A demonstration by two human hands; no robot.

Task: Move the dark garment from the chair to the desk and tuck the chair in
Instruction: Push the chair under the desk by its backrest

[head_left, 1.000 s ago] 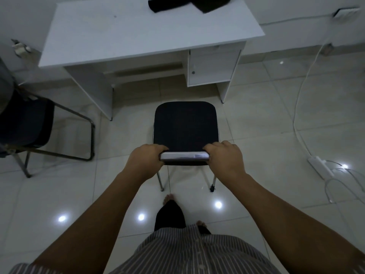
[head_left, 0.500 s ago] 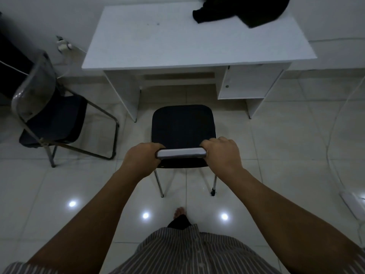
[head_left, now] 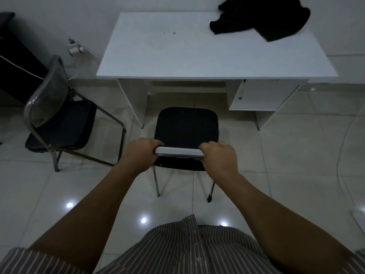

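**Both hands on the chair, dark garment on the counter**

Your left hand [head_left: 140, 153] and your right hand [head_left: 220, 158] each have a tight grip on the pale top bar of the chair back [head_left: 178, 152]. Your left hand holds the left end and your right hand holds the right end. Your fingers wrap over the front of the bar.

The chair [head_left: 186, 127] has a black seat and thin metal legs. It stands on the shiny tile floor [head_left: 276, 165], just in front of the gap under the white counter [head_left: 177, 52]. The front of the seat is near the counter's edge but not under it.

The dark garment [head_left: 262, 18] lies in a messy heap on the far right corner of the counter. It is well apart from the chair.

A second chair [head_left: 59, 123] with a see-through back stands to the left. It is turned to the side. A small white box with a door [head_left: 260, 95] hangs under the right side of the counter. You wear a striped shirt [head_left: 187, 248].

You can't read any words, labels or brand names on anything here.
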